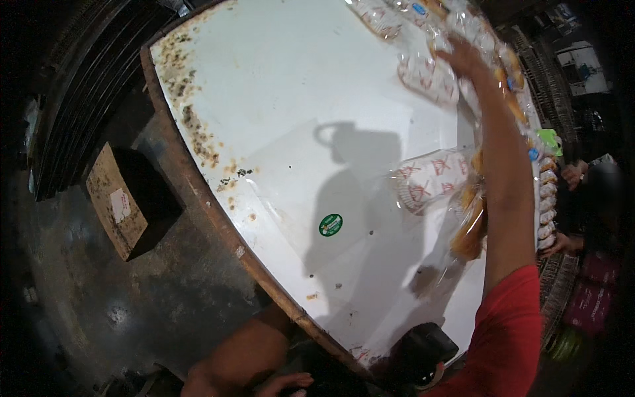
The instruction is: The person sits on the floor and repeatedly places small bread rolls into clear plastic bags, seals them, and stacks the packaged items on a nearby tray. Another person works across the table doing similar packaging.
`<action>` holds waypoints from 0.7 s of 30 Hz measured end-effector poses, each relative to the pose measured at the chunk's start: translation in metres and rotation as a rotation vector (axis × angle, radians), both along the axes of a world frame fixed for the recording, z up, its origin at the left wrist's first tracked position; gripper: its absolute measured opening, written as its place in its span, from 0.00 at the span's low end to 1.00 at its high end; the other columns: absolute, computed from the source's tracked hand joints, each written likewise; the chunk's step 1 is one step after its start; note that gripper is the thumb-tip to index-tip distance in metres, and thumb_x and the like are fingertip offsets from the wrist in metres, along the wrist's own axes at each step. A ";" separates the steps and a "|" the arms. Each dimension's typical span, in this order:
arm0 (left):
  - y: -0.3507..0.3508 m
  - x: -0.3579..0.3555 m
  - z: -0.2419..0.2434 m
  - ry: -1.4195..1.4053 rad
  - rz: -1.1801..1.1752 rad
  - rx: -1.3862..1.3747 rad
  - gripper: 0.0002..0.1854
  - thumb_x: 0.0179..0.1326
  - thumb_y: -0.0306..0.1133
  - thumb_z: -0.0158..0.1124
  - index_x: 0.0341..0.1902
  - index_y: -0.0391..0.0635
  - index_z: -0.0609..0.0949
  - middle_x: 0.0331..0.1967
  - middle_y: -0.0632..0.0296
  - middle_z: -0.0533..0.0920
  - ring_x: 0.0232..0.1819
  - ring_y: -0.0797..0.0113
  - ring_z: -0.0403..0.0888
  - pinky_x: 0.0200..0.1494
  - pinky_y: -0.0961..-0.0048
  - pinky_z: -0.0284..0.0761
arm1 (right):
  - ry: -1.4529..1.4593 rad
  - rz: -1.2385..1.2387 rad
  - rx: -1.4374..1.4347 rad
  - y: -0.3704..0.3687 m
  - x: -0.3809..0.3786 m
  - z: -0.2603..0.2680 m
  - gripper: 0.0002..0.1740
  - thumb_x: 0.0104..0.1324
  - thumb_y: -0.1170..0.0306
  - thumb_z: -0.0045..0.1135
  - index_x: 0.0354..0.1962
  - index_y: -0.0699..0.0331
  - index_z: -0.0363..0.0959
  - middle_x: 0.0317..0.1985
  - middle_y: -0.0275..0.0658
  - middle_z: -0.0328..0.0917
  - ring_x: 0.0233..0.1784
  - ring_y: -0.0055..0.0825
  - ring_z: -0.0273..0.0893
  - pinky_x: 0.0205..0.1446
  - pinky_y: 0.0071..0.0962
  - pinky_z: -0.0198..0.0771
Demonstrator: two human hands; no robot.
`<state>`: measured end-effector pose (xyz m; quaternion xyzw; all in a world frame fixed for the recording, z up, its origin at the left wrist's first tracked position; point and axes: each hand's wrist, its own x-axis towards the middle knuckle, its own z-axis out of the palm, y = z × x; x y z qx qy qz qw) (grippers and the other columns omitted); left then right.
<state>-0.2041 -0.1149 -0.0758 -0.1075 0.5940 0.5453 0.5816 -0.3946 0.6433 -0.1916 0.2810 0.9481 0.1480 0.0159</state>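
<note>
My right hand (pixel 461 57), on an arm in a red sleeve, reaches over clear-wrapped bread packs at the table's upper right. It touches or hovers over them; its grip is unclear. Just below it lies a pack with a white printed paper liner (pixel 429 82). Another lined pack (pixel 434 176) lies left of my forearm, with a wrapped brown bread piece (pixel 469 231) beneath it. My left hand (pixel 287 384) is low at the bottom edge, away from the packs, partly cut off and dark; whether it holds anything cannot be told.
The white tabletop (pixel 278 99) has a rusty rim and a green oval sticker (pixel 331 225). A wooden box (pixel 116 201) stands on the floor at left. A black object (pixel 426 347) is near the bottom edge. At right, another person's hand (pixel 563 244) is beside a row of wrapped items (pixel 547 203).
</note>
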 end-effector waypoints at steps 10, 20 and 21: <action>-0.001 0.023 0.009 0.078 -0.126 0.293 0.19 0.72 0.34 0.58 0.62 0.39 0.75 0.52 0.56 0.81 0.55 0.66 0.77 0.59 0.71 0.70 | -0.134 -0.008 -0.268 -0.078 0.234 0.054 0.47 0.57 0.40 0.61 0.63 0.67 0.66 0.65 0.54 0.68 0.70 0.49 0.64 0.75 0.42 0.55; -0.011 0.016 -0.017 0.098 -0.138 0.178 0.20 0.73 0.37 0.57 0.62 0.40 0.75 0.55 0.54 0.80 0.59 0.64 0.76 0.62 0.65 0.70 | 0.385 0.116 -0.022 -0.110 -0.061 0.070 0.46 0.57 0.39 0.62 0.70 0.41 0.59 0.75 0.47 0.54 0.76 0.49 0.55 0.71 0.55 0.60; -0.011 0.010 -0.016 0.105 -0.114 0.158 0.20 0.73 0.39 0.57 0.62 0.40 0.75 0.55 0.54 0.79 0.58 0.63 0.76 0.62 0.65 0.70 | 0.488 0.191 -0.055 -0.110 -0.096 0.057 0.47 0.56 0.36 0.61 0.70 0.37 0.58 0.79 0.42 0.40 0.79 0.55 0.46 0.73 0.62 0.55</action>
